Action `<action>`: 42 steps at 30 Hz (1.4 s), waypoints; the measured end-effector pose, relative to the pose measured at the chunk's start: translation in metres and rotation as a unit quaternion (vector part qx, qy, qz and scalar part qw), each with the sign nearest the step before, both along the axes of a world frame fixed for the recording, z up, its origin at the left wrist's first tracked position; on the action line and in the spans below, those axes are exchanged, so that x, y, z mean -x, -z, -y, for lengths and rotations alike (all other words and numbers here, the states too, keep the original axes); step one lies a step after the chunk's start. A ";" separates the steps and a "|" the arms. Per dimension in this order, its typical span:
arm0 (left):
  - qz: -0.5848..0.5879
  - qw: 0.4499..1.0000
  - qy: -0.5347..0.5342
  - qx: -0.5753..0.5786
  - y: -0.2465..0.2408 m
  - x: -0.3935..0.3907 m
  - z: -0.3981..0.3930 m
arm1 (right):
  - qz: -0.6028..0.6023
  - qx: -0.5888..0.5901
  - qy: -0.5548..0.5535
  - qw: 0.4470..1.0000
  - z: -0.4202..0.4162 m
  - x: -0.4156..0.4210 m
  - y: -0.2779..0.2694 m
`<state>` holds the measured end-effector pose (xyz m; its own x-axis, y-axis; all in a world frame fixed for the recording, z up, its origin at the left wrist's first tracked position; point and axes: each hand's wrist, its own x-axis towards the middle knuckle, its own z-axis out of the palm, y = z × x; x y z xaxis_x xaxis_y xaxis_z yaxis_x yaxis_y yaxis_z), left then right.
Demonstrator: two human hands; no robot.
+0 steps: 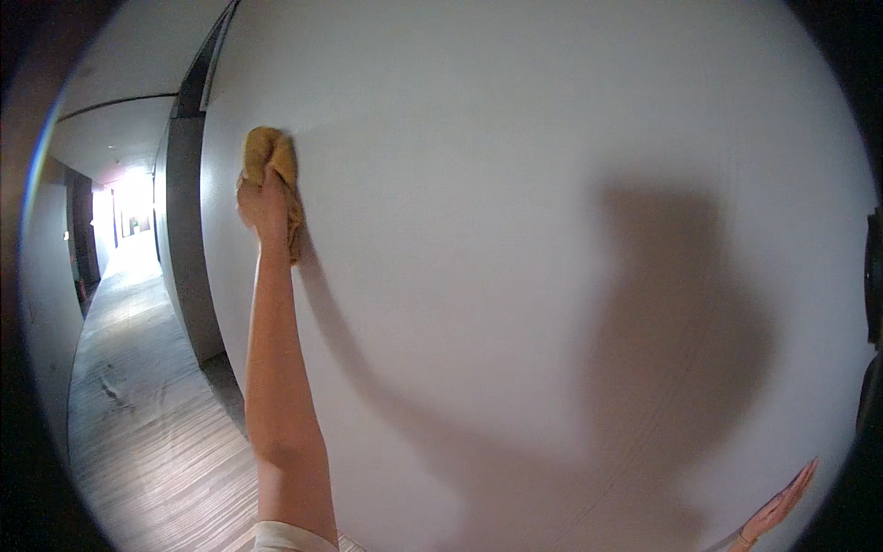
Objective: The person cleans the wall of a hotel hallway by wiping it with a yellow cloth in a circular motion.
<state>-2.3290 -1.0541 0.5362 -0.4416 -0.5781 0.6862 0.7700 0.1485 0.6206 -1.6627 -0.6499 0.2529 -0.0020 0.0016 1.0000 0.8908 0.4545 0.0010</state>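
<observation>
My left hand (262,203) is raised at the upper left of the view, with the arm stretched out, and grips a folded yellow-brown cloth (269,148). The cloth lies against a smooth pale wall (448,207) near its left edge, and part of it hangs down beside my wrist. At the lower right, my right hand (776,507) is by the same wall with its fingers extended and nothing seen in it. Whether its palm touches the wall I cannot tell.
Left of the wall's dark edge (193,241), a corridor with a striped floor (159,441) runs back to a bright opening (134,200). My shadow falls across the wall. A dark object (875,276) stands at the far right rim.
</observation>
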 end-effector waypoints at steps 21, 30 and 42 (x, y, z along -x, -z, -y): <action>-0.563 0.813 -0.083 0.124 0.015 -0.035 -0.077 | -0.016 0.067 -0.049 0.996 0.250 0.370 -0.014; -0.255 0.959 0.067 0.104 0.011 0.295 0.169 | -0.043 0.024 -0.123 0.991 0.263 0.416 -0.016; 0.042 0.965 0.140 -0.216 0.199 0.295 0.173 | -0.049 0.033 -0.107 0.993 0.246 0.418 -0.010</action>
